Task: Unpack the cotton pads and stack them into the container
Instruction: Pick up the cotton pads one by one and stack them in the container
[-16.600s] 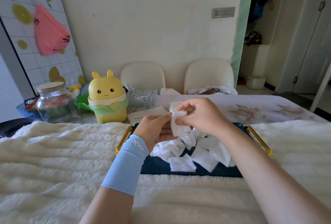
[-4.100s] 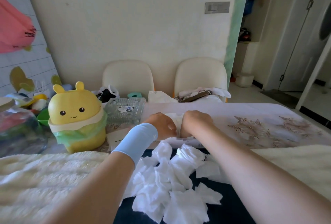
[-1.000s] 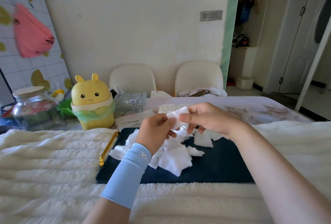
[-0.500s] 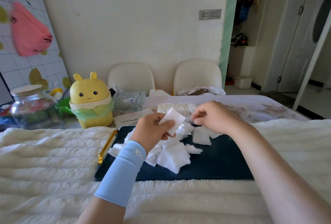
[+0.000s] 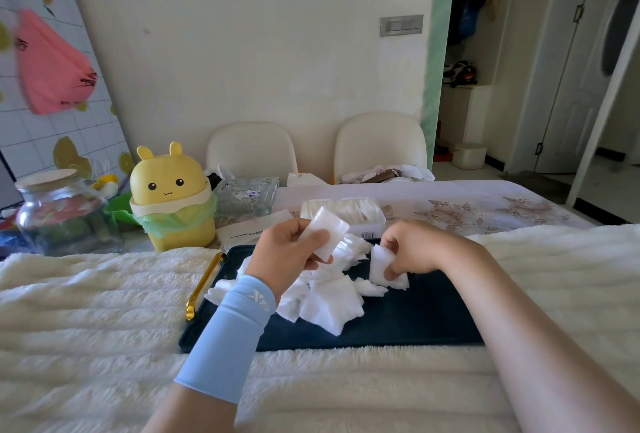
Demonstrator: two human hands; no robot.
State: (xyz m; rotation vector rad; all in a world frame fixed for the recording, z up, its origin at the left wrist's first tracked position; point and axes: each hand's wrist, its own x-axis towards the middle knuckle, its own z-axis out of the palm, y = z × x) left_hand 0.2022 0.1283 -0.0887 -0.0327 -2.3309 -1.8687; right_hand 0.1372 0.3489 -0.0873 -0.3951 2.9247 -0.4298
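Left hand point(image 5: 287, 257) grips neat white pad stack point(image 5: 325, 236); right hand point(image 5: 414, 248) pinches rumpled square pad point(image 5: 381, 268) on dark tray point(image 5: 415, 323).

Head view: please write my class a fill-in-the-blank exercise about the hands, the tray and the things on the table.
1. The tray under the loose cotton pads has a ____-coloured handle on its left side.
2. The hand holding a small stack of pads wears a light blue sleeve; it is the person's ____ hand.
3. The right hand pinches one pad down on the ____.
4. The bin with ears and a face is ____.
Missing words: gold; left; tray; yellow.
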